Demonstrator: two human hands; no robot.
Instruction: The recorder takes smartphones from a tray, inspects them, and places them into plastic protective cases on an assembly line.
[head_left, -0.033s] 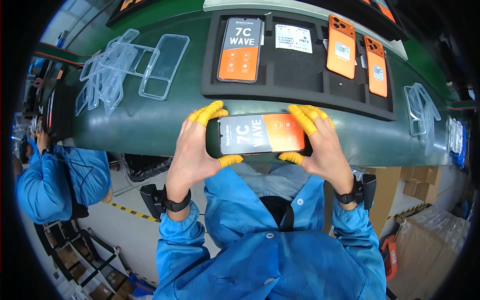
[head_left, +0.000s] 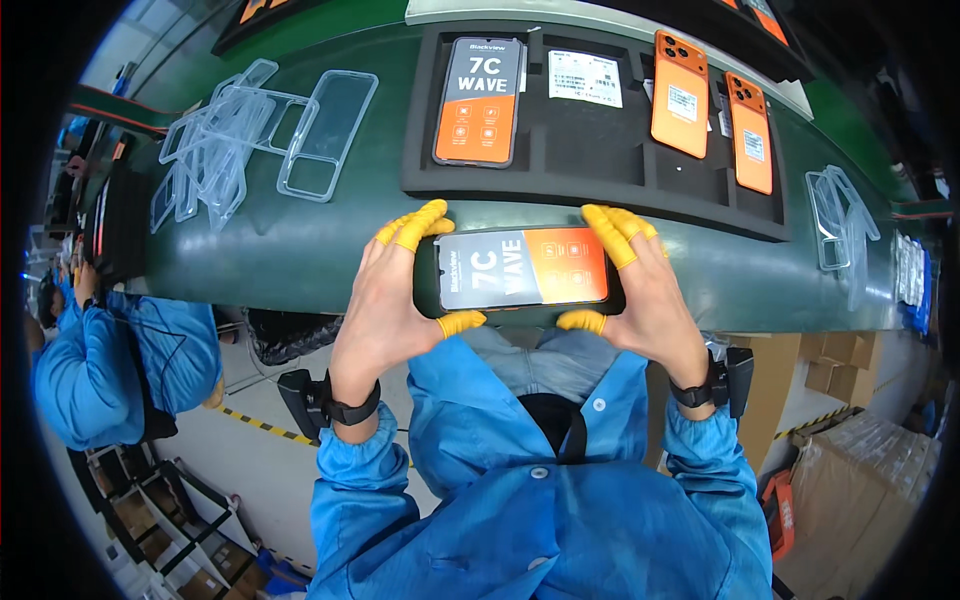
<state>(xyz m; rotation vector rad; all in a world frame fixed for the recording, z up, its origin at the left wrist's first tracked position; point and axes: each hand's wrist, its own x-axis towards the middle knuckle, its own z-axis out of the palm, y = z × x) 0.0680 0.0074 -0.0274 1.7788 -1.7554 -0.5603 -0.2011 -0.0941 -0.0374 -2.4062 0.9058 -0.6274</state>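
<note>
A phone (head_left: 522,268) with a grey and orange printed front film lies sideways between my hands, just over the near edge of the green bench. My left hand (head_left: 380,300) grips its left end, fingers at the far side and thumb at the near side. At the other end, my right hand (head_left: 655,300) holds it likewise. Yellow finger cots cover several fingertips. Beyond my hands sits a black foam tray (head_left: 570,188). In its left slot rests another phone (head_left: 477,105), screen up. Two orange phones (head_left: 680,100) lie back-up in its right slots.
Clear phone cases (head_left: 225,140) lie in a loose pile on the bench's left side. A few more clear cases (head_left: 840,215) are at the right. A white label (head_left: 585,78) is in the tray. A co-worker in blue (head_left: 120,360) sits at the left.
</note>
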